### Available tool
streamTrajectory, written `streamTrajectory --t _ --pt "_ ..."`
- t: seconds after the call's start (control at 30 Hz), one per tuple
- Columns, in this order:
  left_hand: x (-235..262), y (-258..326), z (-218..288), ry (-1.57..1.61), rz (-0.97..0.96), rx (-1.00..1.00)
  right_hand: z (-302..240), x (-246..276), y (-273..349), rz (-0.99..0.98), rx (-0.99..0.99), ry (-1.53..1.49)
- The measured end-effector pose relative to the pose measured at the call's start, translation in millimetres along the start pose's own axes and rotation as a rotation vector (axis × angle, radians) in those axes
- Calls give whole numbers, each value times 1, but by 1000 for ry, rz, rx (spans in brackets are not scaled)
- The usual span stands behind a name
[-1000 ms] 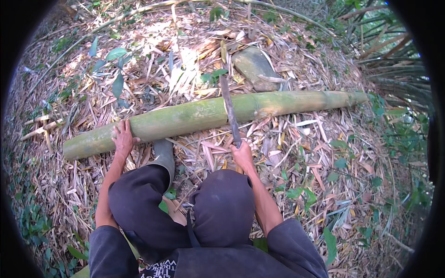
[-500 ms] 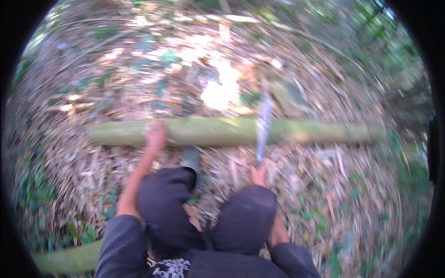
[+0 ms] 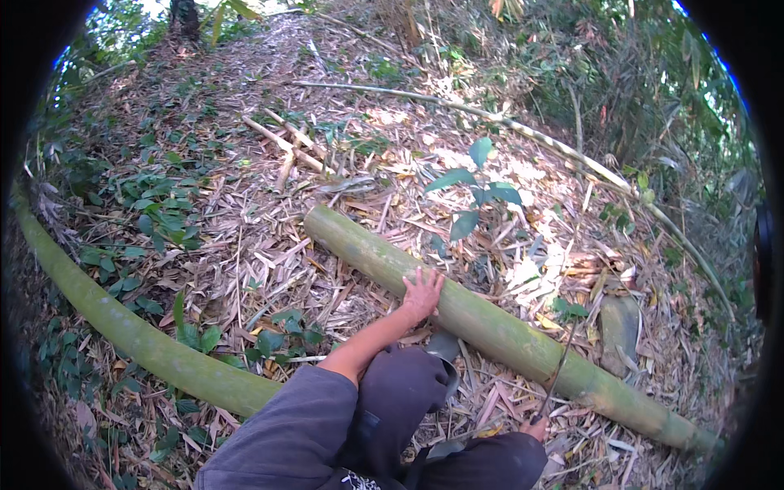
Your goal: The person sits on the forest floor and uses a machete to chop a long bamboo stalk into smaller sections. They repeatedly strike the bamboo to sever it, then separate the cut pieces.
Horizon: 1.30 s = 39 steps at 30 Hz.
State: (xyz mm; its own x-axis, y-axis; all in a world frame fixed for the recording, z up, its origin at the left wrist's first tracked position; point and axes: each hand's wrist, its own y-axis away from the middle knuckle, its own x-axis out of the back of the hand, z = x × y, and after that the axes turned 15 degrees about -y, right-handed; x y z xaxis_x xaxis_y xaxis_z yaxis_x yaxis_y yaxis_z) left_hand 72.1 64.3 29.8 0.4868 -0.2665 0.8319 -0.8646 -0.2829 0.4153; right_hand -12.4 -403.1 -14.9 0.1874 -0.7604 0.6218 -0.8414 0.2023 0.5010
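A thick green bamboo pole (image 3: 498,336) lies slantwise in front of my knees, from upper left to lower right. My left hand (image 3: 422,294) rests on top of it with fingers spread. At lower right, my right hand (image 3: 535,428) is closed around the handle of a machete, partly hidden by my knee. The machete's blade (image 3: 563,359) shows as a thin dark line, seen nearly edge-on, across the pole's right part. Whether it touches the bamboo I cannot tell.
Another green bamboo stem (image 3: 147,335) curves along the left beside my arm. A thin pole (image 3: 523,131) crosses behind, near cut sticks (image 3: 294,147). A leafy seedling (image 3: 478,192) stands beyond the pole, and a greyish block (image 3: 619,333) lies right. Dry leaves cover the ground.
My view has turned left, so the pole appears slanted instead of level. The machete blade, broad and pointing away before, now shows thin across the pole. My left hand stays on the bamboo.
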Motion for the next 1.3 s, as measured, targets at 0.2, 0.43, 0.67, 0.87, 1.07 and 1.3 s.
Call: streamTrajectory --t 0.2,0.43,0.67,0.87,1.07,1.3 --pt "-31 -7 -2 107 -14 -69 19 -25 -20 50 58 -383" --pt "19 6 8 67 -100 -29 -141 83 0 145 251 -543" --pt "16 8 0 68 -83 -14 -274 137 24 403 707 -1015" --pt "22 4 10 93 -79 -41 -90 39 7 218 296 -457" --pt "15 8 5 114 -44 -31 -60 38 5 -6 96 -234" --pt "15 6 6 109 -54 -12 -278 134 19 274 627 -999"
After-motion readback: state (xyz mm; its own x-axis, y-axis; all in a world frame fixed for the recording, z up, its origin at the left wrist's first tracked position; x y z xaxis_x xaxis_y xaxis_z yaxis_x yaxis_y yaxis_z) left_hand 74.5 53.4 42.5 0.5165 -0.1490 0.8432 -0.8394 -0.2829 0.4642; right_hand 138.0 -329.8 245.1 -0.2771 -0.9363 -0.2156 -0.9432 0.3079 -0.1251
